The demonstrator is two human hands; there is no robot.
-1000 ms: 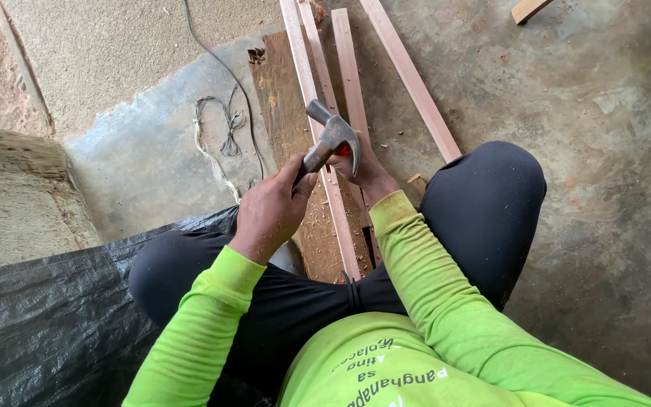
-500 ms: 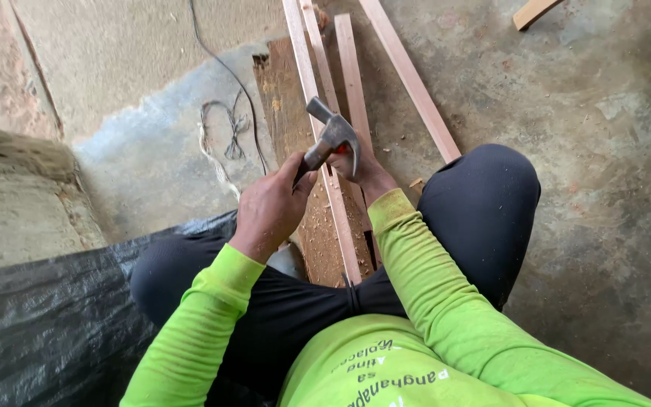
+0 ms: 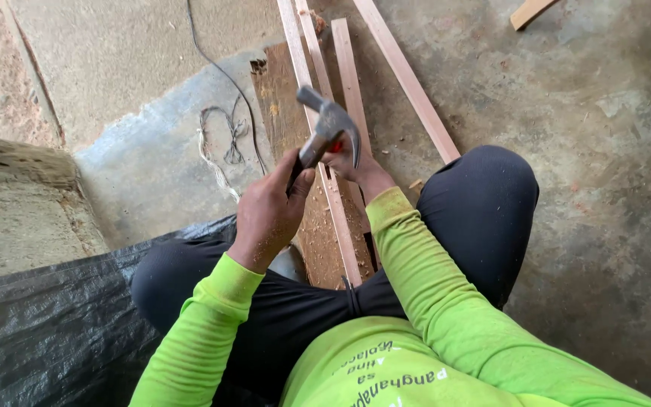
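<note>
Steel claw hammer (image 3: 328, 124) with a grey head and a dark handle is hanging tilted above the wood, its curved claw pointing down toward the right hand (image 3: 356, 164). The left hand (image 3: 267, 213) is wrapping its fingers tightly around the lower part of the handle, closed fully on it. The right hand is resting just under the hammer head, fingers bunched on something small and red against a pale narrow wooden strip (image 3: 318, 143); whether those fingers are pinching it shut is hard to tell, since the hammer head is covering them.

That strip is lying on a dark, sawdust-covered wooden board (image 3: 284, 113) running away between the person's knees. Two more pale wooden strips (image 3: 349, 83) are lying beside it, and a longer pale batten (image 3: 408, 83) is angling off to the right, its far end cut off by the frame. Open concrete floor (image 3: 604, 151) is spreading to the right. To the left, a thin dark cable (image 3: 220, 71) and a tangle of whitish string (image 3: 216, 147) are lying on the floor, with a black plastic sheet (image 3: 54, 324) near the left knee.
</note>
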